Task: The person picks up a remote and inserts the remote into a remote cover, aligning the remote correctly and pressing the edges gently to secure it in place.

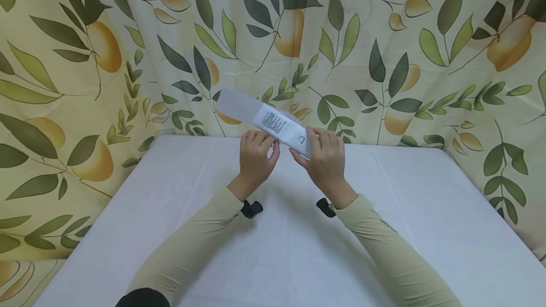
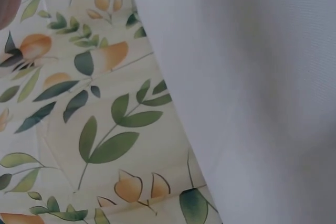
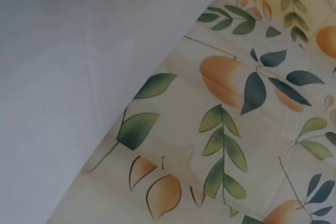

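Observation:
Above the far part of the table, a slim white package (image 1: 291, 132) with a block of dark print is held up at a slant. From its upper left end stretches a pale, see-through plastic flap (image 1: 239, 104). My right hand (image 1: 327, 158) grips the lower right end, thumb underneath and fingers over the top. Near the middle of the lower edge, my left hand (image 1: 257, 156) pinches the package between thumb and curled fingers. Only a sliver of the left hand shows in the left wrist view; the right wrist view shows neither hand nor package.
A white-covered table (image 1: 290, 250) spreads below both arms. Behind it and at the sides hangs a curtain (image 1: 170, 51) printed with leaves and fruit. Black wrist cameras sit on both wrists, and a dark round object (image 1: 142, 298) shows at the bottom left edge.

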A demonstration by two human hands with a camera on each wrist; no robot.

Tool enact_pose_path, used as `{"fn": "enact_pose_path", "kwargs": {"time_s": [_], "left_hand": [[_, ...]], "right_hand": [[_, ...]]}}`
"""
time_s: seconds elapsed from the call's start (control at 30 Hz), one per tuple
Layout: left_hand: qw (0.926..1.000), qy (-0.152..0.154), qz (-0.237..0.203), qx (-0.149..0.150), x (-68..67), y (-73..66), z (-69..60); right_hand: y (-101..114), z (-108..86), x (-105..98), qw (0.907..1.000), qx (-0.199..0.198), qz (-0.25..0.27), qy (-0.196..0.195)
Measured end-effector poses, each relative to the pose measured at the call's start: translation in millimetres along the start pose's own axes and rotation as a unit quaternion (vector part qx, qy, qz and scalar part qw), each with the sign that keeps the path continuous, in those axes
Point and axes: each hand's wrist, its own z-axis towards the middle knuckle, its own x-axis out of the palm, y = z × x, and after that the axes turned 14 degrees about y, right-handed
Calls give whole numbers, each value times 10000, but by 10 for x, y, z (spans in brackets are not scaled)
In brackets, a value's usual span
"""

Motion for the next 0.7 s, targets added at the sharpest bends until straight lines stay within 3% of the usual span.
{"fn": "enact_pose_path", "kwargs": {"time_s": [0.17, 0.3, 0.47, 0.7], "left_hand": [[9997, -150, -130, 159, 56, 39, -21], [9995, -64, 29, 305, 52, 90, -38], [9967, 99, 413, 697, -92, 136, -27], [9898, -442, 709, 1155, -377, 194, 127]], "right_hand": [[16, 6, 5, 9997, 86, 209, -45], [14, 22, -5, 9996, 1, 270, -31], [-40, 16, -27, 9996, -263, -116, 13], [-141, -68, -49, 9949, -829, -575, -80]]}}
